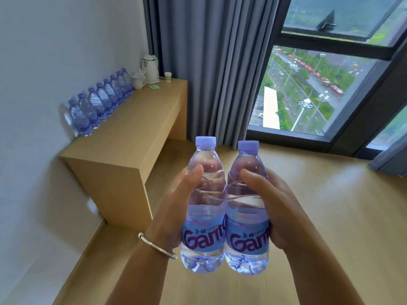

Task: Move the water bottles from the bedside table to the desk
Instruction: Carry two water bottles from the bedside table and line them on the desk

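1. Left hand (pixel 176 208) has its grip clamped on the left bottle (pixel 203 194): thumb up the front near the shoulder, palm and fingers wrapped round the outer side.
2. Right hand (pixel 275 208) has its grip clamped on the right bottle (pixel 247 199) the same way, thumb across the front, fingers behind.
3. Both bottles upright, caps on, touching side by side between the 2 grips, labels facing the camera. Held in the air over the wood floor (pixel 330 216), not resting on anything.
4. Silver bangle (pixel 157 246) sits on the left wrist, just below that grip.
5. Counter (pixel 136 128) stands up & left of the grips, well apart, against the wall.
6. Row of bottles (pixel 101 102) already stands on the counter along the wall, upright, packed close; approx 8, far ones hard to count.
7. Beyond the row, at the counter's far end: white kettle (pixel 150 68), white lidded cup (pixel 138 79), small paper cup (pixel 167 76).
8. Grey curtain (pixel 209 62) hangs above the grips; window (pixel 319 84) up & right of them, road and trees seen outside.
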